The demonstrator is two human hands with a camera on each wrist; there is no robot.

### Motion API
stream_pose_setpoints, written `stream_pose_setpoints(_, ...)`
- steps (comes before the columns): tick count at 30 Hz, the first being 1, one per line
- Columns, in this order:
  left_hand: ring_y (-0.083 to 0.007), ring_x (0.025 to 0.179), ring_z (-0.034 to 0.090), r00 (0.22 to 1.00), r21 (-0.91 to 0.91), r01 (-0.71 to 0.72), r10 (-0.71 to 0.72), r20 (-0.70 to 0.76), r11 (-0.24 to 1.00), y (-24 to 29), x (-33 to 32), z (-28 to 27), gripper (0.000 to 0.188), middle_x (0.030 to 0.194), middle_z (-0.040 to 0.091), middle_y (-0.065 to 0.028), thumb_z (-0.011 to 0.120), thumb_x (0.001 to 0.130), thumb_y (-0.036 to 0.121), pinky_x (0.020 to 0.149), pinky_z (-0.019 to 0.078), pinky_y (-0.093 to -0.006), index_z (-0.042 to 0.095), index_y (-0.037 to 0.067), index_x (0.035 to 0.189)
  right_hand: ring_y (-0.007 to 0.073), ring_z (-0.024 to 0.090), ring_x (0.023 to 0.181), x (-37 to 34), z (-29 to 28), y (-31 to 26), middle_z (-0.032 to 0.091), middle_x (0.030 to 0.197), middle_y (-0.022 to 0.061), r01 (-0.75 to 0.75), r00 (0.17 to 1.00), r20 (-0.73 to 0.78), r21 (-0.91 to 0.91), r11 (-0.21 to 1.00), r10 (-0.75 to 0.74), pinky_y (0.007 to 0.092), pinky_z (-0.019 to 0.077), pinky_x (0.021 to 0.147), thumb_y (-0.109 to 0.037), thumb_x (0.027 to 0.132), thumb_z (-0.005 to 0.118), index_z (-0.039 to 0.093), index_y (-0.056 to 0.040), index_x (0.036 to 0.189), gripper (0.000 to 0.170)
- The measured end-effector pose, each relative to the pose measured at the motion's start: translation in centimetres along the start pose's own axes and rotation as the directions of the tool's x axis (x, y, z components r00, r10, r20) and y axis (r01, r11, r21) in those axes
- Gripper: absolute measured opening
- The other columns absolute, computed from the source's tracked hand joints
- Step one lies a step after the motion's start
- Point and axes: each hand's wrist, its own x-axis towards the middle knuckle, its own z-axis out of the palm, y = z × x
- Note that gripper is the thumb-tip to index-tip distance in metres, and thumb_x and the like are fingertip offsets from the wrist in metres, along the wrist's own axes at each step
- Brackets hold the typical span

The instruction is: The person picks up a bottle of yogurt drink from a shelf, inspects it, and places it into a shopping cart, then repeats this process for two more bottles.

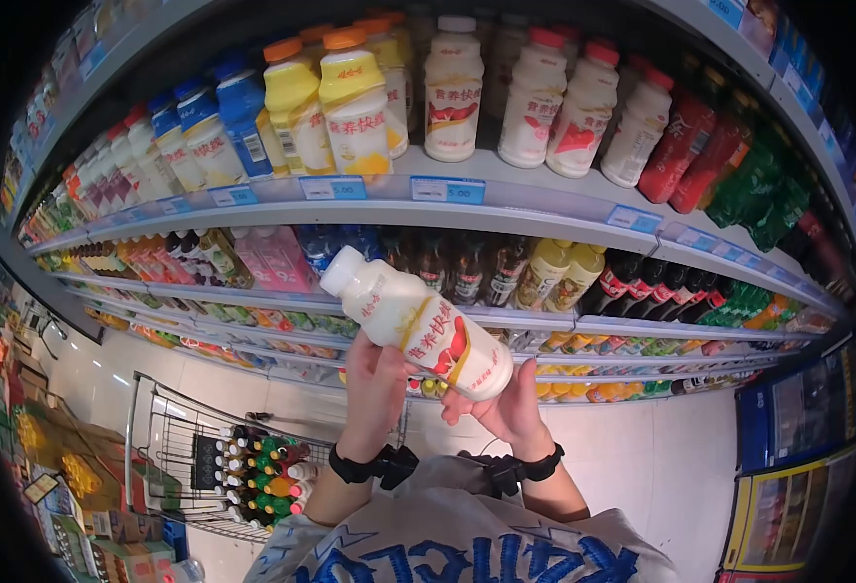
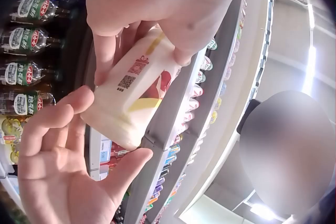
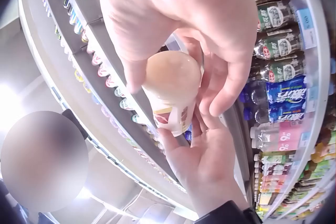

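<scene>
A white plastic milk-drink bottle (image 1: 428, 325) with a white cap and red-and-gold label is held tilted before the shelves, cap toward the upper left. My left hand (image 1: 374, 389) grips its body from below; the left wrist view shows those fingers wrapped round the bottle (image 2: 131, 92), hiding the cap. At the base end is my right hand (image 1: 506, 403), its curved fingers on one side and thumb on the other. From the right wrist, the round base (image 3: 173, 71) shows between the thumb and fingers of the right hand (image 3: 184, 14).
The top shelf (image 1: 292, 199) carries similar bottles with red, orange and blue caps; a white-capped one (image 1: 452, 92) stands mid-row. Lower shelves hold more drinks. At lower left stands a shopping cart (image 1: 141, 437) with several bottles (image 1: 262, 476) inside. Stacked cartons (image 1: 136, 559) lie beyond it.
</scene>
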Motion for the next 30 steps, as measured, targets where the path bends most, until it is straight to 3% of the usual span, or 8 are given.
stream_pose_setpoints(3,-0.0194,0.115,0.057,0.998,0.122,-0.004,-0.003,0.064,0.992,-0.2,-0.1,-0.8,0.05,0.124,0.057,-0.0103,0.063,0.092,0.017,0.093,0.05,-0.0313,0.043,-0.003,0.133,0.0333,0.062,0.104,-0.3,0.1,0.2,0.05,0.134,0.0219,-0.099,0.989,-0.111,-0.044,0.994,0.094,0.0425,0.0535,0.082,-0.072,0.088,0.042,0.026,-0.0037,0.147,0.091)
stream_pose_setpoints(6,-0.02,0.118,0.056,0.989,0.142,-0.007,-0.014,0.148,0.99,-0.2,-0.1,-1.2,0.057,0.128,0.055,-0.0094,0.067,0.089,0.015,0.098,0.0468,-0.0329,0.04,-0.002,0.136,0.0319,0.06,0.108,-0.1,1.1,0.1,0.049,0.136,0.0211,-0.026,0.993,-0.112,0.007,1.0,0.027,0.0424,0.0528,0.082,-0.063,0.09,0.05,0.026,-0.0033,0.147,0.086)
stream_pose_setpoints(8,-0.0252,0.121,0.055,0.987,0.216,-0.041,0.007,0.158,0.975,0.6,0.2,-0.3,0.047,0.136,0.05,-0.0122,0.048,0.095,0.006,0.104,0.044,-0.0402,0.037,0.0,0.139,0.0314,0.055,0.115,-0.1,1.3,0.3,0.046,0.139,0.0194,0.084,0.973,-0.199,-0.165,0.983,-0.117,0.0432,0.0519,0.084,-0.051,0.09,0.059,0.026,-0.0029,0.148,0.082)
stream_pose_setpoints(14,-0.0235,0.12,0.055,1.0,0.214,-0.013,0.008,0.023,0.977,-0.5,0.0,-0.8,0.042,0.135,0.049,-0.0117,0.048,0.099,0.017,0.096,0.0506,-0.0377,0.038,0.001,0.137,0.0284,0.051,0.124,0.3,1.8,0.4,0.047,0.141,0.016,0.106,0.94,-0.234,-0.487,0.867,-0.246,0.0428,0.0485,0.093,-0.031,0.089,0.068,0.029,-0.0002,0.146,0.075)
stream_pose_setpoints(18,-0.0239,0.119,0.056,0.999,0.132,0.043,-0.046,0.013,0.99,-0.4,-0.3,-1.3,0.039,0.133,0.051,-0.0109,0.048,0.1,0.018,0.096,0.0505,-0.0378,0.04,0.001,0.134,0.0293,0.058,0.115,0.5,2.5,0.1,0.052,0.135,0.0187,0.097,0.947,-0.218,-0.506,0.857,-0.235,0.0422,0.0505,0.089,-0.041,0.093,0.06,0.031,0.0,0.145,0.073)
stream_pose_setpoints(20,-0.0191,0.116,0.056,0.998,0.002,0.054,-0.054,-0.033,0.999,-0.1,-0.3,-0.7,0.049,0.126,0.056,-0.01,0.063,0.094,0.023,0.099,0.0456,-0.035,0.043,0.0,0.132,0.0303,0.064,0.104,0.3,0.7,0.0,0.057,0.126,0.0217,-0.042,0.996,-0.076,-0.001,0.999,0.042,0.0422,0.052,0.085,-0.053,0.095,0.05,0.033,0.0003,0.144,0.074)
stream_pose_setpoints(23,-0.0183,0.116,0.056,0.997,0.148,-0.012,0.001,0.075,0.989,-0.4,-0.3,-1.3,0.056,0.128,0.056,-0.0089,0.068,0.091,0.028,0.099,0.0451,-0.0349,0.043,0.0,0.133,0.0312,0.062,0.105,-0.3,0.0,0.4,0.052,0.133,0.0193,-0.102,0.984,-0.157,-0.094,0.99,0.086,0.045,0.0528,0.081,-0.068,0.09,0.044,0.028,-0.0032,0.147,0.087)
stream_pose_setpoints(30,-0.0178,0.119,0.054,0.998,0.174,0.0,-0.01,0.056,0.985,0.5,-0.1,-0.2,0.061,0.131,0.053,-0.0087,0.071,0.087,0.026,0.099,0.0447,-0.0342,0.043,0.0,0.134,0.0291,0.057,0.113,-0.3,0.5,0.2,0.05,0.136,0.018,0.092,0.984,-0.123,-0.266,0.959,-0.129,0.0441,0.0494,0.087,-0.054,0.087,0.062,0.029,-0.0016,0.146,0.085)
